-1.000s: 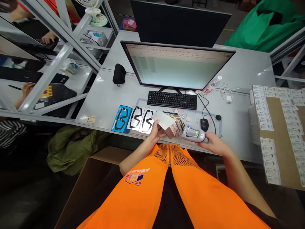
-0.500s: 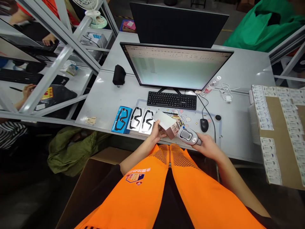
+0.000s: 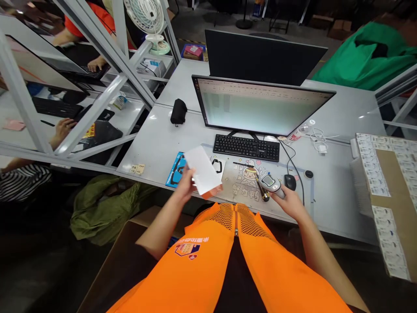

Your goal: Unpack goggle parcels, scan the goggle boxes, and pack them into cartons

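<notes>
My left hand [image 3: 185, 187] is closed on a white box [image 3: 202, 170], held tilted above the front of the desk, with orange on its lower edge. Under and behind it lie a blue box [image 3: 174, 173] with a black outline picture and a white box [image 3: 218, 164] with a similar one, both partly covered. My right hand [image 3: 289, 203] grips the handle of a grey barcode scanner [image 3: 271, 184] low over the desk mat. A slim black and yellow tool [image 3: 263, 192] lies beside the scanner, and a black mouse [image 3: 289, 182] is just behind my fingers.
A keyboard [image 3: 246, 148] stands before a lit monitor [image 3: 257, 108], with a pen [image 3: 243, 164] nearby. A black pouch [image 3: 179, 112] sits at the left. A carton covered in labels [image 3: 387, 174] stands at the right. Beyond a metal frame [image 3: 107, 93], another person's hand [image 3: 65, 127] rests on a desk.
My left hand has carried the white box leftward, away from the scanner, over the boxes on the desk. My right hand still grips the scanner, now lower beside the mouse. The view has shifted.
</notes>
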Demonstrator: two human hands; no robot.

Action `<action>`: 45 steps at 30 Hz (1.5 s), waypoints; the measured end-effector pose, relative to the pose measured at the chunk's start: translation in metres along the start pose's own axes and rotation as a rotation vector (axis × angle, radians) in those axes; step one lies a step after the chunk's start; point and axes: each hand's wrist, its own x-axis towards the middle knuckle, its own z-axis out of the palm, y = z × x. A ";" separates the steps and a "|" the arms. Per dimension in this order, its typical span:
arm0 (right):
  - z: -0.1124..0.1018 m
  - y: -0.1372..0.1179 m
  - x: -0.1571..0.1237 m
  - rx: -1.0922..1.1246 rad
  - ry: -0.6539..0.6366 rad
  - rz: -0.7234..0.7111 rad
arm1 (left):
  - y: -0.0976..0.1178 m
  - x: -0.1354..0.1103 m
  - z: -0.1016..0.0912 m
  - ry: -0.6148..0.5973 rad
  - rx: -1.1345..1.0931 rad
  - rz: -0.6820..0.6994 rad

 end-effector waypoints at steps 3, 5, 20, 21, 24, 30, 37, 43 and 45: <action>0.017 0.008 0.005 0.004 0.032 0.080 | 0.055 0.039 -0.086 0.292 0.437 0.210; 0.029 0.011 0.006 0.011 0.043 0.117 | 0.082 0.070 -0.138 0.479 0.853 0.297; 0.059 0.015 -0.001 -0.062 0.036 0.218 | 0.068 0.171 -0.188 0.503 1.272 0.376; 0.059 0.015 0.001 -0.061 0.033 0.224 | 0.062 0.161 -0.161 0.417 1.227 0.476; 0.062 0.014 0.009 -0.045 0.026 0.218 | 0.023 0.120 -0.061 0.083 1.117 0.673; 0.060 0.012 0.017 0.008 0.007 0.163 | -0.074 0.072 0.068 -0.148 1.106 0.501; 0.048 0.030 0.012 0.022 0.002 0.161 | -0.113 0.056 0.099 -0.287 1.209 0.491; 0.023 0.042 0.008 0.087 -0.025 0.133 | -0.120 0.024 0.099 -0.388 1.123 0.487; 0.010 0.045 0.006 0.105 -0.040 0.110 | -0.114 0.013 0.088 -0.480 1.017 0.586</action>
